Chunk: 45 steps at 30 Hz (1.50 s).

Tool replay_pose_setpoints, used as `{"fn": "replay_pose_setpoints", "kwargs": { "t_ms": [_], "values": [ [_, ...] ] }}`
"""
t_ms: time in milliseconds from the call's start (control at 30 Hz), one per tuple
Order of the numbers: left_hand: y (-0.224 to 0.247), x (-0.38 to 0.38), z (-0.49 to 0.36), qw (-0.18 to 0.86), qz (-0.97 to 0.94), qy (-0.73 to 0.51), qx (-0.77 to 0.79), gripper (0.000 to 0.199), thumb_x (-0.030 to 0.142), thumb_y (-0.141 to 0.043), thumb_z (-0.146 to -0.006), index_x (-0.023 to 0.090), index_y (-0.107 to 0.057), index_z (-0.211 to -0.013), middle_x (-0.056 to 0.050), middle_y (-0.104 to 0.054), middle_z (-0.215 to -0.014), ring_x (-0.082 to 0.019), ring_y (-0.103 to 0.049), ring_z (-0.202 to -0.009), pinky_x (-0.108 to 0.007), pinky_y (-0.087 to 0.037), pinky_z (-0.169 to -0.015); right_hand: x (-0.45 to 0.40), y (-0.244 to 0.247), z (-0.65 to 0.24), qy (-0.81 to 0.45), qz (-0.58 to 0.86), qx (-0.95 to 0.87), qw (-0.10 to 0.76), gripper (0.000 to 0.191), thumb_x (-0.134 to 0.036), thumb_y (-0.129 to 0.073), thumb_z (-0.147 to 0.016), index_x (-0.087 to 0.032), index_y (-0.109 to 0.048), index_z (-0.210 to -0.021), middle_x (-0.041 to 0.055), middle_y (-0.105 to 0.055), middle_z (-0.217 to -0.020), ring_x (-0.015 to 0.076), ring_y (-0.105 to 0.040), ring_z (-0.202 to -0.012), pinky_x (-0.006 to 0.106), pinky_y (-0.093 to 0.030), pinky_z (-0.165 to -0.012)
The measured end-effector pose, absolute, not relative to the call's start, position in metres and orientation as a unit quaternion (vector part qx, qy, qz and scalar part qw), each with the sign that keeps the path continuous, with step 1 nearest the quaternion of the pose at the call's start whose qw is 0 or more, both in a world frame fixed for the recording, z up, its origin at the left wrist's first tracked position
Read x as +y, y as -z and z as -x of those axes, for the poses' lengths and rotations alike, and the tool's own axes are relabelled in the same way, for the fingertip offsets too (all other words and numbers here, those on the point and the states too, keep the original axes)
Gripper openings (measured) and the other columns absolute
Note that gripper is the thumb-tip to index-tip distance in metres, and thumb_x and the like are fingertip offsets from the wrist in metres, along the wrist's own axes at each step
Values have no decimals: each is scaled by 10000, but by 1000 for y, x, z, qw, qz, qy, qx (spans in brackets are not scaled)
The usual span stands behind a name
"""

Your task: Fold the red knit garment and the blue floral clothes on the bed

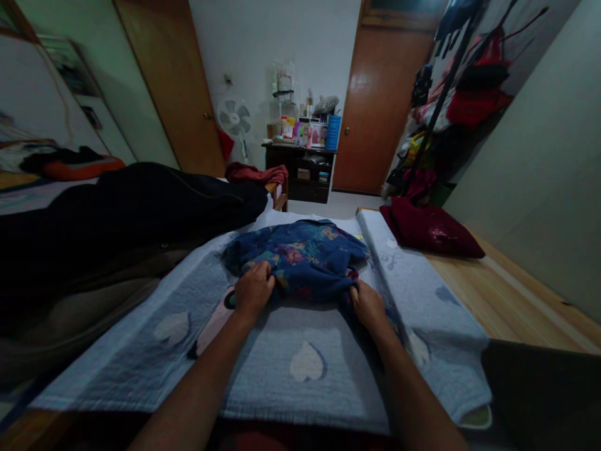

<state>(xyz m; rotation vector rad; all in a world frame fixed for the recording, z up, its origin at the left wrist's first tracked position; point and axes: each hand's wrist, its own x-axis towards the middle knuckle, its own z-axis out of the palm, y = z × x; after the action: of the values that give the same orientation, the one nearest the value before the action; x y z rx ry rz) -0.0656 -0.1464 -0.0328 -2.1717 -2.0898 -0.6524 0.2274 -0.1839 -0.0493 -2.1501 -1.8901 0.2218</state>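
Note:
A dark blue floral garment (305,254) lies bunched on a light blue bed cover (282,351) printed with pale hearts. My left hand (255,287) is closed on the garment's near left part. Its near right part is gripped by my right hand (367,302), beside a dark fold that hangs toward me. Between the two hands the near edge of the fabric is drawn across. The undersides of both hands are hidden.
Dark clothing (141,207) is heaped along the left. A maroon pillow (432,228) rests on a wooden surface (488,294) at the right. Farther back stand a white fan (235,119) and a dark cabinet (300,172). Bags and clothes hang at the upper right.

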Motion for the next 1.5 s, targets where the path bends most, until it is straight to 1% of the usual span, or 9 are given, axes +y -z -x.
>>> {"fn": "replay_pose_setpoints", "kwargs": {
  "t_ms": [133,233,367,500,733,967,1133,1267,1500],
  "values": [
    [41,-158,59,-19,728,149,-669,177,238,-433,-876,221,-584,-966,-67,-663,-920,-234,-635,-847,-315,-432,-713,-186,54,-226,-61,743,-655,125,329,-335,-328,-992,-163,-588,-1098,117,-670,-1044,234,-622,-949,312,-392,-791],
    [41,-162,53,-5,734,162,-659,293,190,-448,-839,194,-583,-1099,-116,-640,-1090,-267,-598,-1033,-357,-435,-862,-190,59,-224,-40,743,-655,128,315,-324,-334,-982,-178,-594,-1086,113,-646,-1050,247,-592,-970,333,-393,-824],
    [51,-169,42,9,782,198,-590,780,171,-582,-696,216,-353,-1441,-123,-365,-1503,-331,-298,-1386,-476,-214,-1132,-196,69,-223,-26,728,-667,158,287,-322,-427,-922,-197,-591,-1122,118,-589,-1169,266,-525,-1082,371,-375,-932],
    [72,-176,33,-48,814,147,-560,960,327,-683,-672,257,-226,-1513,-82,-246,-1576,-376,-119,-1449,-538,-107,-1157,-200,78,-227,-32,686,-697,205,418,-327,-518,-834,-201,-547,-1231,117,-521,-1304,282,-452,-1212,415,-330,-1030],
    [80,-172,29,-27,803,153,-575,895,526,-716,-714,309,-316,-1484,-64,-334,-1545,-372,-244,-1402,-520,-211,-1116,-200,83,-232,-40,662,-728,176,708,-430,-669,-709,-193,-464,-1343,151,-432,-1440,332,-355,-1338,484,-265,-1076],
    [70,-158,34,-30,808,198,-554,509,455,-563,-890,278,-507,-1364,-71,-563,-1363,-285,-517,-1161,-414,-401,-932,-186,57,-237,-123,646,-731,181,333,-218,-583,-790,-230,-603,-1123,70,-675,-1123,257,-599,-1070,397,-376,-948],
    [37,-130,47,-91,819,220,-521,359,458,-538,-909,238,-648,-1171,-57,-699,-1087,-228,-620,-953,-318,-438,-820,-170,27,-240,-191,616,-712,279,433,-312,-635,-781,-214,-578,-1199,61,-698,-1036,231,-647,-915,317,-460,-790],
    [10,-114,51,-66,811,225,-536,406,545,-459,-925,224,-691,-1012,-58,-700,-941,-223,-626,-887,-316,-447,-797,-164,20,-235,-242,601,-688,328,397,-498,-503,-878,-206,-625,-1118,76,-690,-1049,230,-639,-938,326,-465,-821],
    [26,-144,34,83,736,253,-623,212,337,-510,-928,188,-603,-1046,-84,-605,-1057,-216,-598,-905,-306,-470,-743,-164,67,-220,-269,629,-671,287,425,-500,-320,-948,-201,-621,-984,98,-696,-1004,232,-642,-946,312,-450,-832]
  ]
}}
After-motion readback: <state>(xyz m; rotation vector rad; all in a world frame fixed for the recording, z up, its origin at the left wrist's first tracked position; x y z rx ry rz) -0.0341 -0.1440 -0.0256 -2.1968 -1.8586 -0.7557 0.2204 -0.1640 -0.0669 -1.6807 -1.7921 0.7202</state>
